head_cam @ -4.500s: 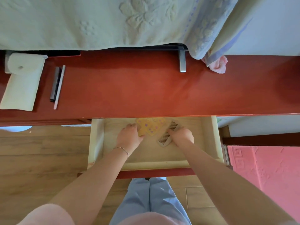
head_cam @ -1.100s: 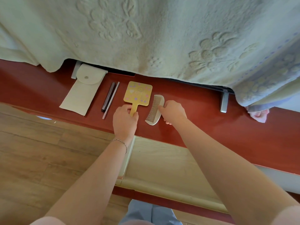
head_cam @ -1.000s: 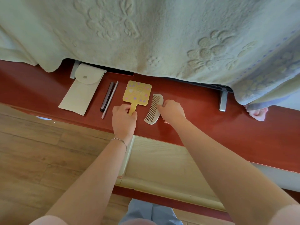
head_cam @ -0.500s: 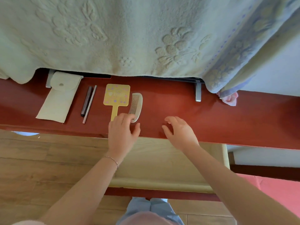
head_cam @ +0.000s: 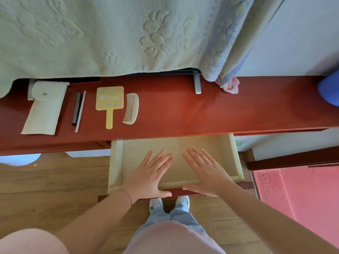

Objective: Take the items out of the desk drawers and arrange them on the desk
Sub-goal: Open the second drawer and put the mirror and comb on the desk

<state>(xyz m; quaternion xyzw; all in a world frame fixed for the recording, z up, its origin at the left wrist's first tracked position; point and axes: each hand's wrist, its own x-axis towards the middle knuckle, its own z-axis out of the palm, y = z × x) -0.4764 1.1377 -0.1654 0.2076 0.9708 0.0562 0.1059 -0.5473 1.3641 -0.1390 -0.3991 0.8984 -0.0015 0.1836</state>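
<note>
From the head view I see my left grip (head_cam: 149, 176) and right grip (head_cam: 207, 174) spread flat, fingers straight, over the pulled-out drawer (head_cam: 232, 158), thumbs at its front edge. On the red bench (head_cam: 220, 110) the white pouch (head_cam: 44, 109), two pens (head_cam: 78, 110), yellow hand mirror (head_cam: 109, 99) and comb (head_cam: 132, 109) lie side by side, apart from both grips.

Bright daylight, soft glare on desk (head_cam: 201, 110), wide-angle bend at edges, slight blur w/ soft shadows
</note>
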